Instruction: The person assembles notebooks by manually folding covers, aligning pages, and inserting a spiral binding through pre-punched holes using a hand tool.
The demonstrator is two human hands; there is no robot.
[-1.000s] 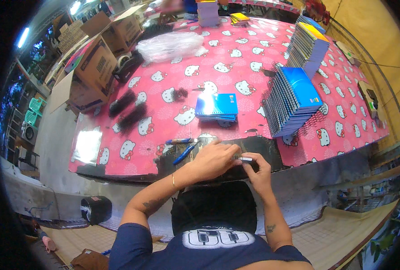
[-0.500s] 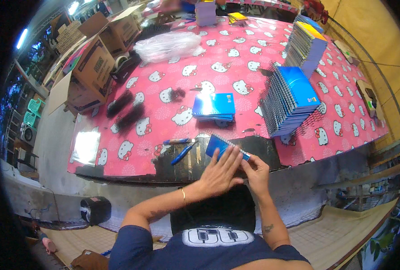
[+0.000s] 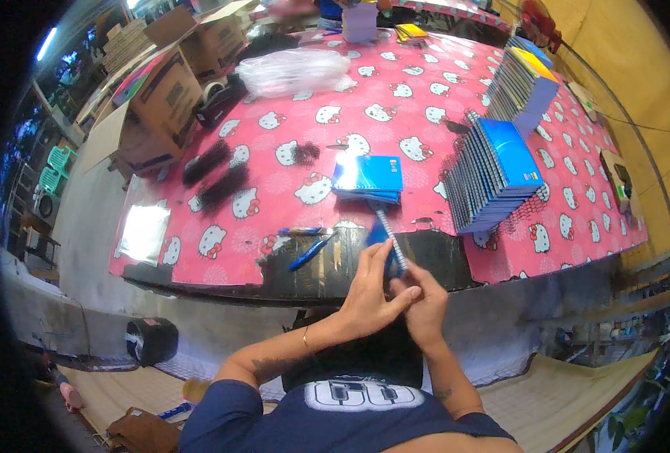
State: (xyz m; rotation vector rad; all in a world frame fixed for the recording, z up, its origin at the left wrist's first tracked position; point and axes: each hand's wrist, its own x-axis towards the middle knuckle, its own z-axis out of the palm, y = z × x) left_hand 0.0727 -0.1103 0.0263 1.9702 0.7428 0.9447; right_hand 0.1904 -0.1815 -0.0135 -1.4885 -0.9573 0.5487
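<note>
A blue spiral notebook (image 3: 378, 232) is tipped up on its edge above the near side of the table, its coil facing up and to the right. My left hand (image 3: 370, 283) grips its left side, fingers along the cover. At the near end of the coil, my right hand (image 3: 423, 302) closes on the notebook with bent fingers. Just beyond lies a small pile of blue notebooks (image 3: 368, 175). To the right rises a tall stack of blue spiral notebooks (image 3: 493, 177). Left of my hands lie a blue pen-like tool (image 3: 310, 254) and a second slim tool (image 3: 301, 231).
A pink patterned cloth (image 3: 275, 196) covers the table, with a dark bare strip (image 3: 305, 279) at the near edge. Farther right stands a yellow-topped notebook stack (image 3: 524, 83). Cardboard boxes (image 3: 158, 106), a clear plastic bag (image 3: 293, 72) and a shiny clear sheet (image 3: 145, 232) are leftward.
The notebook has turned from lying nearly flat under my left palm to standing on edge. My left hand has moved from pressing its cover to gripping its side.
</note>
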